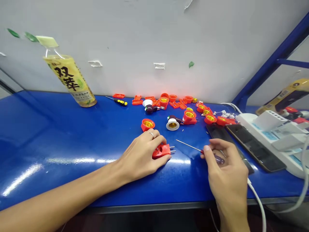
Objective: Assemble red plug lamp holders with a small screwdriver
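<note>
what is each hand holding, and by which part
The left hand holds a red plug by its body; the right hand, a screwdriver by its handle.

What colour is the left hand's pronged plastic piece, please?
The piece shows red in the head view.

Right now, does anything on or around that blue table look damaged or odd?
The grey wall bears ragged white scraps, like leftover tape. The yellow-labelled drink bottle appears to lean, perhaps just lens distortion. I see no spill.

wall [130, 38]: pale grey; tabletop [108, 129]: glossy blue, white light streaks [23, 178]; frame [272, 64]: blue, slanting, right side
</note>
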### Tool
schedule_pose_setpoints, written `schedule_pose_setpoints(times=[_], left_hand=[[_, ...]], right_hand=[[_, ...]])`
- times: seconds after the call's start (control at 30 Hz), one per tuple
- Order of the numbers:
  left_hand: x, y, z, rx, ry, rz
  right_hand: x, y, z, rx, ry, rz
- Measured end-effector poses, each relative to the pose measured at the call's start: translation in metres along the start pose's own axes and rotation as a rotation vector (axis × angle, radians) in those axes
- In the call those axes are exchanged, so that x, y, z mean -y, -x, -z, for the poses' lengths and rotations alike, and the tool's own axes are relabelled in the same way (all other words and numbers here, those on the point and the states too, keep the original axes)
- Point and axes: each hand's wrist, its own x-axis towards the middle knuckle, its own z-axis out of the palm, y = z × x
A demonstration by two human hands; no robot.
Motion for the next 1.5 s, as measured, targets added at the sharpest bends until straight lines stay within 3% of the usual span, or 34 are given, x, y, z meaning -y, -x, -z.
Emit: schedule_pose_setpoints(times=[0.37,0.57,0.73,0.9,1.1,1.17,1.23,1.4,1.5], left_hand=[[0.003,0.002,-0.002,-0.012,0.079,-0.008],[0.002,-0.001,0.002,-0.04,0.14,-0.002],[0.0,-0.002,0.006,-0.028,0.2,0.008],[0.0,-0.002,0.006,-0.038,0.236,-0.002],[-0.003,-0.002,0.007,0.002,0.303,0.001],[-0.004,-0.002,0.007,0.011,0.34,-0.001],[-0.005,-0.003,0.007,0.015,0.379,0.006],[-0.004,-0.004,0.006,0.049,0.471,0.042],[-0.003,-0.004,0.006,0.044,0.496,0.036]], right_hand=[[0.002,-0.002,-0.001,-0.033,0.049,-0.003],[0.0,-0.003,-0.003,0.098,0.082,0.017],[0.002,-0.001,-0.001,0.136,-0.049,-0.014],[0.004,0.004,0.004,0.009,-0.196,-0.004],[0.009,0.008,0.003,0.044,-0.403,0.145],[0.014,0.007,0.004,0.097,-0.546,0.175],[0.021,0.002,0.006,0.168,-0.53,0.206],[0.031,-0.016,0.003,0.564,0.058,0.5],[0.028,-0.022,-0.007,0.711,0.196,0.61]])
